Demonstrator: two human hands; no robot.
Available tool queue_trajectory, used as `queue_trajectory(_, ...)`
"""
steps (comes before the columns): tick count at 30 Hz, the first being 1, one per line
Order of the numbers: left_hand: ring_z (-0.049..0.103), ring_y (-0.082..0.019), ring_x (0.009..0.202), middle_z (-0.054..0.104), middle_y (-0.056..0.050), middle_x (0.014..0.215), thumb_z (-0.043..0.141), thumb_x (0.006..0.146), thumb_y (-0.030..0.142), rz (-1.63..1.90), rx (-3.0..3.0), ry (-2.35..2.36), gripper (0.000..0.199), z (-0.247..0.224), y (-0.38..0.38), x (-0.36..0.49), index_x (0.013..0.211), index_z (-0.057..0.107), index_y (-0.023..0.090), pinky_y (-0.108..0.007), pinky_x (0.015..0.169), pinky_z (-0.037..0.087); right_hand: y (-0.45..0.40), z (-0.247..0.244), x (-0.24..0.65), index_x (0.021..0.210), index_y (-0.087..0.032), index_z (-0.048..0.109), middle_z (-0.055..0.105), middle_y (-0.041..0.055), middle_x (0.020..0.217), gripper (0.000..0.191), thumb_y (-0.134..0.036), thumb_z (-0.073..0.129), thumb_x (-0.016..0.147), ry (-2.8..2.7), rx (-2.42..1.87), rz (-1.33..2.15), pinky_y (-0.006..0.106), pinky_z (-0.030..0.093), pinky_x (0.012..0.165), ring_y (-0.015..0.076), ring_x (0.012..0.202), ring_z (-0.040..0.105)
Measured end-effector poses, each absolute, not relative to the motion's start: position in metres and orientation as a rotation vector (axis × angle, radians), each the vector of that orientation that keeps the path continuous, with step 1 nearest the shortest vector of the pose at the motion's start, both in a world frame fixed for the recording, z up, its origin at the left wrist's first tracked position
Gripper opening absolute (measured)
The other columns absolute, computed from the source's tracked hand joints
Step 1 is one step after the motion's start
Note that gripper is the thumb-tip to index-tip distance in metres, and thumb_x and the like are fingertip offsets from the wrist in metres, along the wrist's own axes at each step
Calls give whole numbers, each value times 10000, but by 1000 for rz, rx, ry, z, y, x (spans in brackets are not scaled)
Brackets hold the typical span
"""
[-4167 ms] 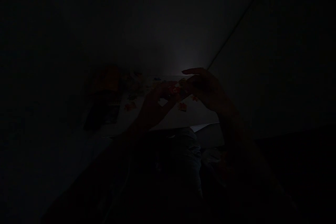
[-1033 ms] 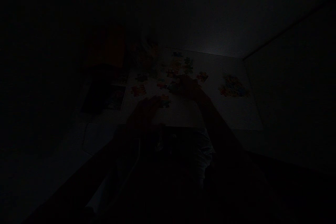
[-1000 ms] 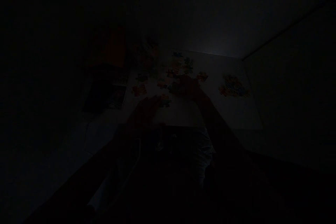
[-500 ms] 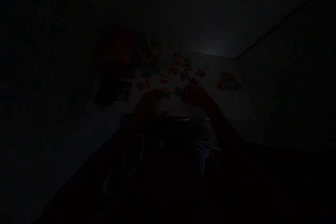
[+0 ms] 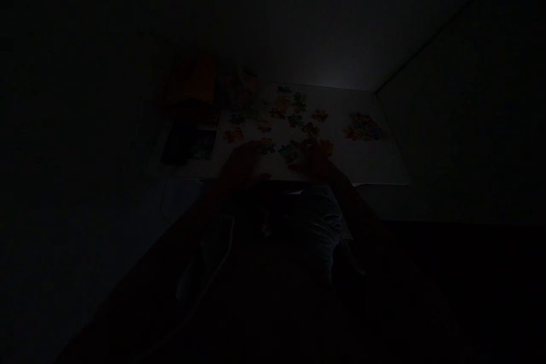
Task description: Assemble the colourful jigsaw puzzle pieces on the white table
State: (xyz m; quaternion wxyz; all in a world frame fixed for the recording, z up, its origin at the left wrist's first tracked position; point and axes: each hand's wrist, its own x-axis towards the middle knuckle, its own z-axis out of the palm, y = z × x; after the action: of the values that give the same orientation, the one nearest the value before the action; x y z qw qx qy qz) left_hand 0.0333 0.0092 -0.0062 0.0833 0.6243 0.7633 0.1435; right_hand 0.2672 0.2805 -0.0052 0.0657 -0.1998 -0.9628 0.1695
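Note:
The picture is very dark. My left hand (image 5: 242, 165) lies low over the white table, its thumb spread away from the fingers. Its fingertips reach the left edge of a multicoloured jigsaw piece (image 5: 268, 147). Just right of that, a greenish jigsaw piece (image 5: 287, 153) sits between the thumb and index finger of my right hand (image 5: 311, 160). Beside the right hand's outer side is an orange jigsaw piece (image 5: 326, 147). Another dark patterned jigsaw piece (image 5: 310, 128) lies just beyond its knuckles.
Several loose pieces, among them a green one (image 5: 294, 120), are spread over the white tabletop (image 5: 362, 165). A heap of pieces (image 5: 364, 127) lies at the right. An orange box or bag (image 5: 191, 84) stands at the back left, near a dark picture card (image 5: 202, 144). A wall rises behind.
My right hand has shifted slightly, and more of the greenish piece now shows between its fingers. The orange piece beside it has come into sight. My left hand stays nearly in place; the view moved slightly.

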Motion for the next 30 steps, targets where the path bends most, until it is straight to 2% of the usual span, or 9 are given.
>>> queue_trajectory(2,395,-492,1925,403,-268,2070,822,1151,701,415,1857,2279,1087,-6,10,33,2004,413,167,-683,1573,325,289,1,257,1792,-305,794,711,243,1729,939,-623,1115,968,-2964,-590,531,669,647,1266,496,1498,762)
queue_trajectory(4,392,-496,1926,393,-267,2075,823,1151,696,411,1847,2286,1089,-6,10,32,2011,401,177,-692,1571,322,296,5,250,1682,-305,871,716,226,1738,827,-614,1127,959,-2993,-593,576,629,651,1230,453,1414,799)
queue_trajectory(8,391,-486,1928,391,-277,2072,833,1153,674,396,1848,2286,1081,-4,10,33,2006,412,160,-672,1569,332,294,-1,252,1415,-297,932,832,169,1530,602,-534,1142,903,-2894,-603,684,617,671,1168,440,1307,827)
queue_trajectory(12,398,-476,1924,411,-272,2064,842,1152,666,380,1851,2275,1067,2,10,34,2001,431,168,-662,1569,332,274,-13,260,1321,-281,895,846,172,1394,509,-551,1084,934,-2744,-522,743,603,658,1121,438,1280,810)
queue_trajectory(17,405,-468,1921,421,-235,2069,843,1152,653,410,1845,2262,1052,7,9,37,2014,429,215,-674,1555,357,245,-20,244,1384,-263,875,826,195,1408,546,-567,1055,968,-2784,-421,652,620,613,1148,461,1324,784)
queue_trajectory(22,413,-431,1925,440,-233,2061,812,1179,642,426,1866,2273,1004,8,7,39,1995,460,174,-623,1573,339,231,-26,231,1525,-268,874,815,213,1496,593,-580,1016,1042,-2796,-371,545,634,612,1168,470,1367,770)
queue_trajectory(26,393,-422,1938,422,-220,2074,813,1176,665,399,1856,2274,1018,7,8,39,2002,453,191,-614,1582,323,227,-24,232,1584,-328,904,788,181,1554,564,-508,1031,1065,-2833,-375,499,608,617,1188,415,1323,783)
queue_trajectory(30,380,-451,1941,415,-237,2074,809,1172,681,387,1833,2259,1044,8,9,39,2009,437,179,-644,1581,308,222,-9,232,1638,-377,898,759,178,1595,531,-541,946,1135,-2899,-447,524,634,602,1225,421,1348,775)
